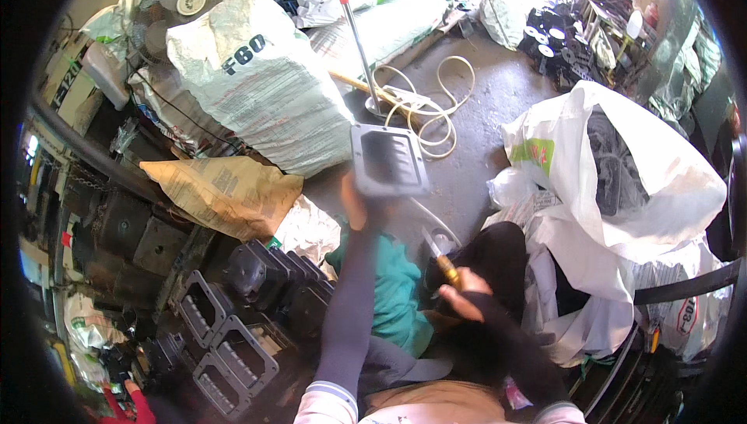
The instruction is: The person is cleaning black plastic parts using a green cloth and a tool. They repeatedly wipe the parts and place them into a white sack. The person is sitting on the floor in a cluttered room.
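My left hand grips a dark grey rectangular plastic housing by its lower left side, holding it up over my lap. The housing has a framed opening with ribs inside; most of my left fingers are hidden behind it. Lower and to the right, my right hand is closed around the yellow-brown handle of a knife. Its thin blade points up and left, apart from the housing. Teal cloth lies over my lap beneath my left forearm.
Several similar grey housings are stacked at the left. A brown paper sack and large white sacks stand beyond. An open white bag with dark parts is at the right. A white cable coils ahead. Another person's red sleeves show lower left.
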Available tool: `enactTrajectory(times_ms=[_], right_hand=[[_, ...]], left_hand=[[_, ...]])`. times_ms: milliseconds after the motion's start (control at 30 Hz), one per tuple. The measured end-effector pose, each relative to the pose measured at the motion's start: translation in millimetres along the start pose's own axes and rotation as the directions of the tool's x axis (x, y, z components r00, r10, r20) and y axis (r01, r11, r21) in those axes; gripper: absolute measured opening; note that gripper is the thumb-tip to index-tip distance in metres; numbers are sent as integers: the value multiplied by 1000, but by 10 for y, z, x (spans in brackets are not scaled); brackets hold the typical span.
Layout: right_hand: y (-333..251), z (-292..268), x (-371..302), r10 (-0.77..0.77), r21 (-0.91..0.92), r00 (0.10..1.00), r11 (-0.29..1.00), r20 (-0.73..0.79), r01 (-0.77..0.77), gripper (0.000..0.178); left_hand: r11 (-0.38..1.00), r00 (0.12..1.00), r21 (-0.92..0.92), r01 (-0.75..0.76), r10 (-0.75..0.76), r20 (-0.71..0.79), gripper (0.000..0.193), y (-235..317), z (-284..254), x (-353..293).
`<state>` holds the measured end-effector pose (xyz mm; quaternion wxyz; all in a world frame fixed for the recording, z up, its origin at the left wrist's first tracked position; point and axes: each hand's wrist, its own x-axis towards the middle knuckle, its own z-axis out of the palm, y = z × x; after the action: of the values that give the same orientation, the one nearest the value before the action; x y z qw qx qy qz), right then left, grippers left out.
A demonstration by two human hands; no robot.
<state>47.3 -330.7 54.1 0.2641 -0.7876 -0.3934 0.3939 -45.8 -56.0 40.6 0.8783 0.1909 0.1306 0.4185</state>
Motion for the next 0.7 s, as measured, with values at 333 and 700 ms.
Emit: enactTrajectory(times_ms=[333, 700], right_hand=[[431, -362, 407, -163, 951, 942, -49, 293, -305, 67], [401, -420, -170, 188, 743, 967, 670, -171, 1, 50]], left_hand=[[806, 940, 525, -273, 340, -34, 38, 153, -1018, -307], [637, 886, 767, 74, 312, -344, 36, -94, -1420, -1063]])
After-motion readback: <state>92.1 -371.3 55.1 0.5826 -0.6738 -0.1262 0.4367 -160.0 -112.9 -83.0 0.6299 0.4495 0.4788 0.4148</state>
